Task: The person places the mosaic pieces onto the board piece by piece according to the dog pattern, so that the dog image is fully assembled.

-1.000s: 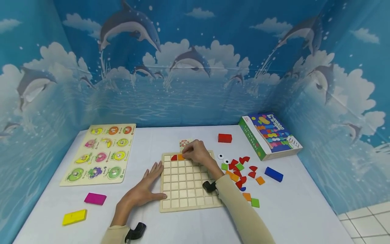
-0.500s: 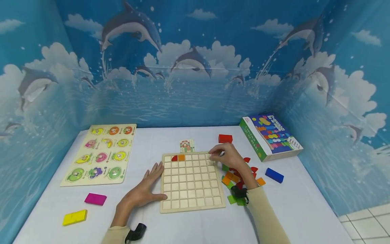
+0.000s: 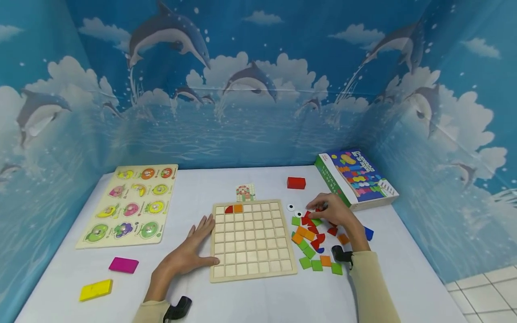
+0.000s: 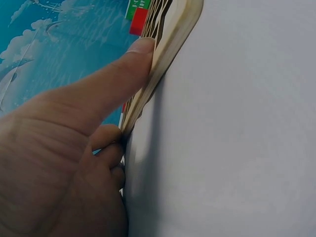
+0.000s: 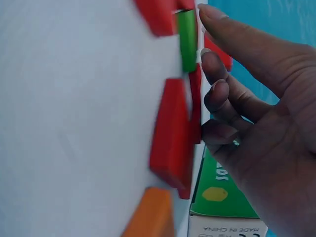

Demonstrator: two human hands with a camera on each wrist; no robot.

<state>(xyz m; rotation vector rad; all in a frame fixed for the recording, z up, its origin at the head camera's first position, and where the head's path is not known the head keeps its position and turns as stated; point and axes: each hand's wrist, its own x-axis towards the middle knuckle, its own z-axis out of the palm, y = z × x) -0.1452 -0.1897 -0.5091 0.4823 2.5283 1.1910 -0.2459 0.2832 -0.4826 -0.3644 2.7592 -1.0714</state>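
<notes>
A wooden grid board point(image 3: 254, 244) lies flat on the white table, a red quarter-circle piece point(image 3: 229, 209) and an orange square piece point(image 3: 238, 208) side by side in its far row. My left hand point(image 3: 183, 255) rests spread along the board's left edge, and the thumb point(image 4: 140, 47) touches the rim in the left wrist view. To the right, my right hand point(image 3: 339, 214) hovers at the far side of a scatter of small pieces. Its thumb and fingers are apart, with nothing between them in the right wrist view, close by a green piece point(image 5: 186, 39) and a red piece point(image 5: 170, 133).
A patterned card point(image 3: 245, 192) lies behind the board. Two eye discs point(image 3: 291, 207) sit near its right corner. Around stand a red block point(image 3: 296, 182), a partly hidden blue block point(image 3: 369, 233), a toy box point(image 3: 357, 177), a fruit puzzle point(image 3: 129, 206), and magenta point(image 3: 123, 264) and yellow point(image 3: 95, 290) blocks.
My right hand has left the orange square in the far row and travelled right, past the board's corner, to the loose pieces. My left hand stays on the board's edge.
</notes>
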